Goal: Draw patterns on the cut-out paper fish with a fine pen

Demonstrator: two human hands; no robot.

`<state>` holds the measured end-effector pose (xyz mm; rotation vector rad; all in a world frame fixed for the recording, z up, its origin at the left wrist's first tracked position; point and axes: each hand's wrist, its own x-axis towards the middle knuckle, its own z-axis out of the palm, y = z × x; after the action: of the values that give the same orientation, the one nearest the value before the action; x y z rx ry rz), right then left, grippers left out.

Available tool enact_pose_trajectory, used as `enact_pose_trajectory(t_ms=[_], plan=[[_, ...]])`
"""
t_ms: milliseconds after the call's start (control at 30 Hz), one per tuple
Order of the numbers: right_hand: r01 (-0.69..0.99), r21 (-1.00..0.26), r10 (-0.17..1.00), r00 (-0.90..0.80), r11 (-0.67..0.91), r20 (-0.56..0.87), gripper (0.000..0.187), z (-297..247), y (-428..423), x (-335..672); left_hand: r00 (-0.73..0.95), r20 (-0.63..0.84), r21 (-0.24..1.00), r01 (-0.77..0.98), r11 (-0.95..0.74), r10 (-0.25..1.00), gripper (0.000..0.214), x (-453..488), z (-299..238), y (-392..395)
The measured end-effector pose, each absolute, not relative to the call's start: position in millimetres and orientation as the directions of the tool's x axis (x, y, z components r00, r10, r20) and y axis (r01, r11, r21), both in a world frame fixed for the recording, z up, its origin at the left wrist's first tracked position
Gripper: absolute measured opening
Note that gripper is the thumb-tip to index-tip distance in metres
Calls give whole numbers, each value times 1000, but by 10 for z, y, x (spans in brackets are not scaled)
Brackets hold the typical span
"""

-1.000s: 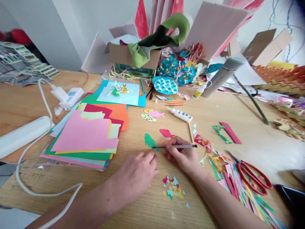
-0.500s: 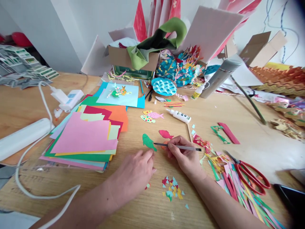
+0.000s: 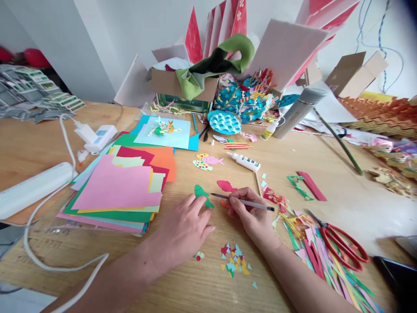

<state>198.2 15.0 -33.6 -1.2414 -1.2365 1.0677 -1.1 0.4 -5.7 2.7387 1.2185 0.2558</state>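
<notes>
In my right hand [image 3: 249, 213] a slim pen [image 3: 260, 205] is pinched, its dark tip pointing left, just off the green paper fish [image 3: 202, 194]. My left hand [image 3: 187, 228] lies over the table with fingers spread, the fingertips at the lower edge of the green fish. A red paper fish [image 3: 225, 186] lies above the pen, and an orange paper piece [image 3: 224, 203] is partly hidden beside my right fingers. Farther up are a pink dotted fish [image 3: 213, 160], a spotted white fish [image 3: 202, 165] and a yellow fish [image 3: 201, 156].
A stack of coloured paper [image 3: 110, 187] sits at left. Tiny paper bits [image 3: 236, 258] lie between my forearms. At right are red-handled scissors [image 3: 345, 245] beside paper strips [image 3: 325, 261]. A white glue bottle [image 3: 246, 161] lies beyond my right hand; a grey flask [image 3: 298, 113] leans behind.
My left fingers have spread and moved slightly up onto the green fish's lower part. The pen tip has shifted slightly up, off the fish's tail.
</notes>
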Motion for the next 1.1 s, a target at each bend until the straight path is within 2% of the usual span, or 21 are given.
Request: enact_pose_trajectory(t_ms=[333, 1100], plan=[[128, -992, 1000, 23, -7, -4, 36, -334, 176, 1969, 639, 95, 182, 743, -644, 764, 47, -80, -170, 82], [127, -991, 999, 21, -47, -44, 38, -372, 186, 1972, 652, 45, 160, 743, -650, 757, 45, -57, -116, 85]])
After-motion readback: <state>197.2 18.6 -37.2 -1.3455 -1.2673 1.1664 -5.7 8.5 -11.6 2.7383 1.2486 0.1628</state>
